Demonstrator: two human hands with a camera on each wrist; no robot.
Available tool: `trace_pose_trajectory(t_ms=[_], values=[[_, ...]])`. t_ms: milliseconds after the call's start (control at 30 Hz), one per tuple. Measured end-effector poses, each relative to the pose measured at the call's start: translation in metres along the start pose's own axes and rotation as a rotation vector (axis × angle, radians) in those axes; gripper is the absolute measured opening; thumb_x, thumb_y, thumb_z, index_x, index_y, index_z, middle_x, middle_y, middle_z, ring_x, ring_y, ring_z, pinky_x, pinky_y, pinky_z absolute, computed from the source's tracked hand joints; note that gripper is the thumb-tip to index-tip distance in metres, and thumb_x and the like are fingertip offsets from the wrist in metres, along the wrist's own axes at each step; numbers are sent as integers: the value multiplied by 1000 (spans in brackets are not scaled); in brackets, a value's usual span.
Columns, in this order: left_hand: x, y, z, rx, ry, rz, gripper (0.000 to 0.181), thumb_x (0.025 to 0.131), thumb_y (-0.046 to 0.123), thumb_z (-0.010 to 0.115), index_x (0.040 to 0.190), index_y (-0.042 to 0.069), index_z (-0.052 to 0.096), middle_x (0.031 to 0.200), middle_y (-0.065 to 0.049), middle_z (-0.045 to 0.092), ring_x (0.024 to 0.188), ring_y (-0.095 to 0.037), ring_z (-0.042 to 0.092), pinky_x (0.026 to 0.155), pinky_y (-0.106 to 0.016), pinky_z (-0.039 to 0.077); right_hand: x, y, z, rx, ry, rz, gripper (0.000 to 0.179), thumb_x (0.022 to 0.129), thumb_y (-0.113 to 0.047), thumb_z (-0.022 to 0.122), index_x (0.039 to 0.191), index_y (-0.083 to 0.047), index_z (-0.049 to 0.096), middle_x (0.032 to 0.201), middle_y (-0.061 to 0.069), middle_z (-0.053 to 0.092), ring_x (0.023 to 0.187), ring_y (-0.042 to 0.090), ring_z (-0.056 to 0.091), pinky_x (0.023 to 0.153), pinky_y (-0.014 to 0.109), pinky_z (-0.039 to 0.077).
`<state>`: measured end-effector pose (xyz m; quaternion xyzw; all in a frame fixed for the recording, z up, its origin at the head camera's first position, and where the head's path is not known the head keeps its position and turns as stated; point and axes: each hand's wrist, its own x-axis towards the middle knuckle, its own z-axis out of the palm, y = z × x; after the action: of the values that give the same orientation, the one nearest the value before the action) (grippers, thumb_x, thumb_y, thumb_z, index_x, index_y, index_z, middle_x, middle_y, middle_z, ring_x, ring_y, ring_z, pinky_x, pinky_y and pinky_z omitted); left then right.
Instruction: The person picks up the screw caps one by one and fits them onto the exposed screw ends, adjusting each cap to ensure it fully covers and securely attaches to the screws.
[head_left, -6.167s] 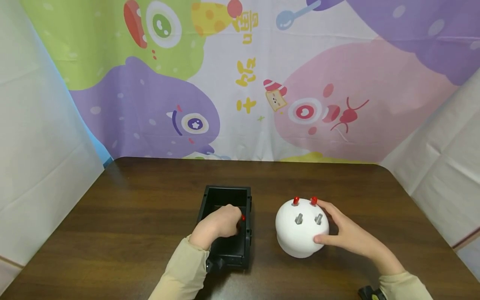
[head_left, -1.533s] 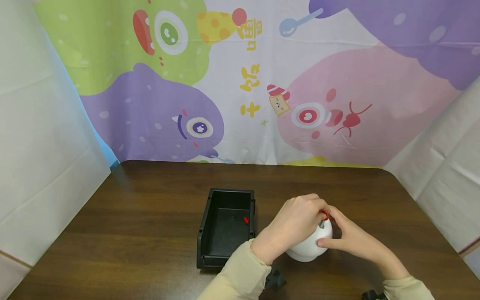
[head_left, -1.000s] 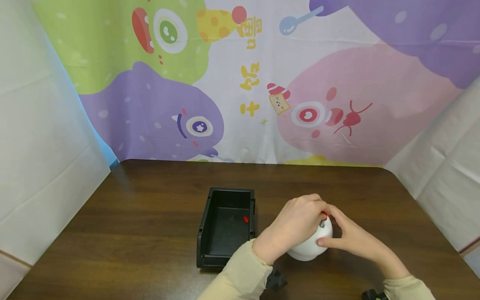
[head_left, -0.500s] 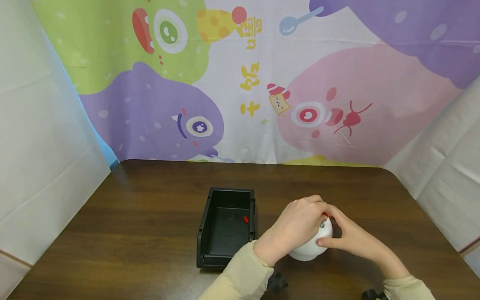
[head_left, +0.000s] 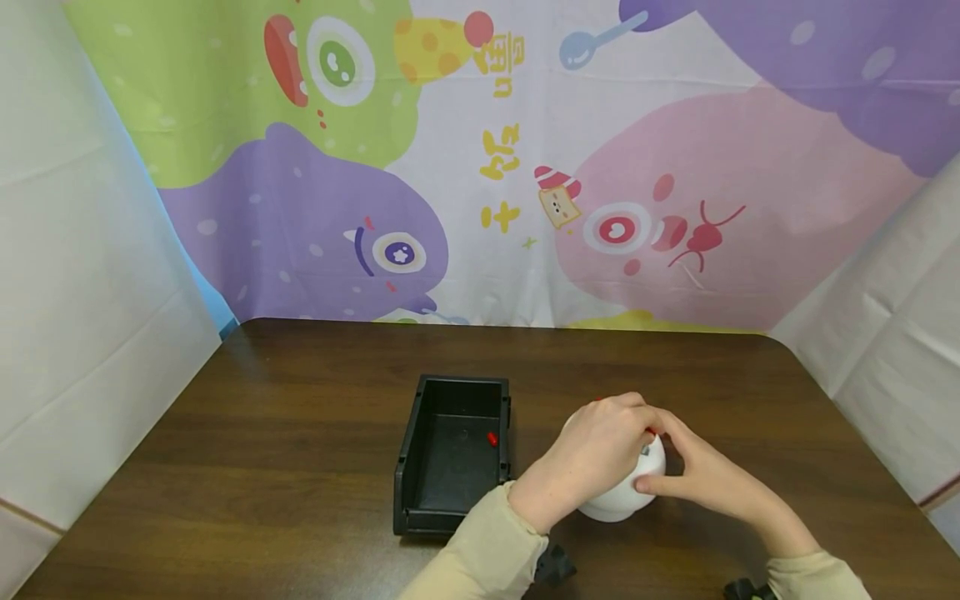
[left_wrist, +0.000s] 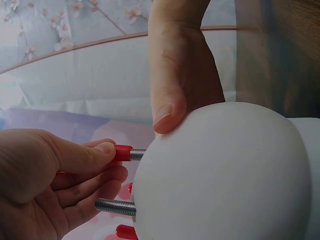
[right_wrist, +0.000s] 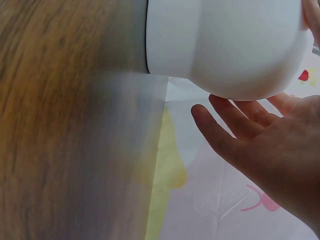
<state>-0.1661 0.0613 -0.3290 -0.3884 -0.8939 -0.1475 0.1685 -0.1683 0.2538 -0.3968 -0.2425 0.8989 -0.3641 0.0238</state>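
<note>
A white dome-shaped body (head_left: 617,502) with metal threaded bolts on its rounded top stands on the table. My left hand (head_left: 596,446) reaches over it. In the left wrist view, thumb and fingers pinch a red cap (left_wrist: 122,153) on the end of one bolt (left_wrist: 137,154), with thread showing below. A second bolt (left_wrist: 116,206) beside it is bare; another red cap (left_wrist: 126,232) covers a bolt farther off. My right hand (head_left: 701,467) holds the dome's right side, thumb in front and fingers behind. The left hand hides most of the top in the head view.
Left of the dome is a black open bin (head_left: 402,471) with one red cap (head_left: 492,439) lying inside. The left forearm passes by the bin's near right corner. A patterned curtain (head_left: 480,275) hangs along the table's far edge.
My left hand has left the bin and come over to the dome, at a near bolt that was bare earlier. In the last second it shifts only slightly; the right hand keeps holding the dome.
</note>
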Motion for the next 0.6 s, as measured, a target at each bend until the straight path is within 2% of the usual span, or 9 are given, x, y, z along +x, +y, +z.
trace_pose_trajectory(t_ms=[333,600], values=[[-1,0,2,28,-11,25,13,84,18,65,95,19,70,86,9,63,74,-1,60,61,-10,46,-1,-1,0,2,4,-8,75,77,-30,71,138,-20,27,131,-3,39,109,0,39,87,29,42],[-1,-2,3,18,-17,41,12,85,18,64,95,19,70,90,9,64,80,-1,61,65,-11,47,0,-3,0,-12,12,-12,77,77,-29,72,138,-18,27,133,-2,38,111,-3,37,88,23,40]])
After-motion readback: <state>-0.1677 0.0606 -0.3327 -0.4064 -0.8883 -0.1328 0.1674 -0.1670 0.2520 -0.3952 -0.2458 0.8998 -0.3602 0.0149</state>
